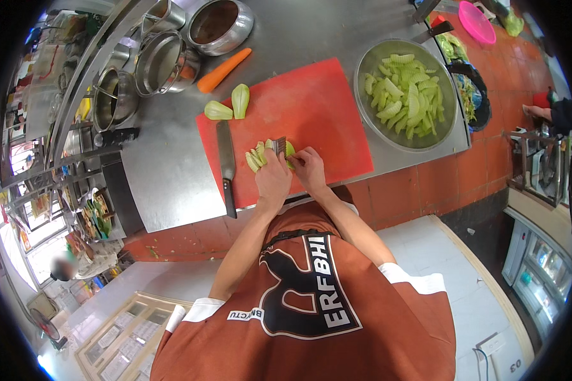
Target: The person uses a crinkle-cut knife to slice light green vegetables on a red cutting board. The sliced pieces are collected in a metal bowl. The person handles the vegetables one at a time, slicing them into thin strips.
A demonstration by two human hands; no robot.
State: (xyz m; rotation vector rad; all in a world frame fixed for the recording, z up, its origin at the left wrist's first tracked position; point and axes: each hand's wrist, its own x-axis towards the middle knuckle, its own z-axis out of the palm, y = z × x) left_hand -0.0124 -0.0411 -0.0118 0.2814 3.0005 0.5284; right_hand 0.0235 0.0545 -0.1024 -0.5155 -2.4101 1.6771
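My left hand (275, 177) grips a crinkle cutter with a ridged metal blade (280, 145), which stands at a pale green chayote piece (290, 149). The fingertips of my right hand (309, 165) hold the right end of that piece. Wavy-cut chayote slices (254, 159) lean together just left of the blade, partly hidden by my left hand. All of this rests on a red cutting board (310, 100). Two peeled chayote halves (229, 103) lie by its upper left corner. Along the board's left side lies a kitchen knife (226, 157) with a black handle.
A large metal bowl (360, 102) of wavy-cut green slices stands right of the board. A carrot (224, 70) and several steel pots (221, 26) are at the upper left of the steel table (295, 28). A black container (481, 102) holds scraps at the right. Another person's leg (538, 112) shows far right.
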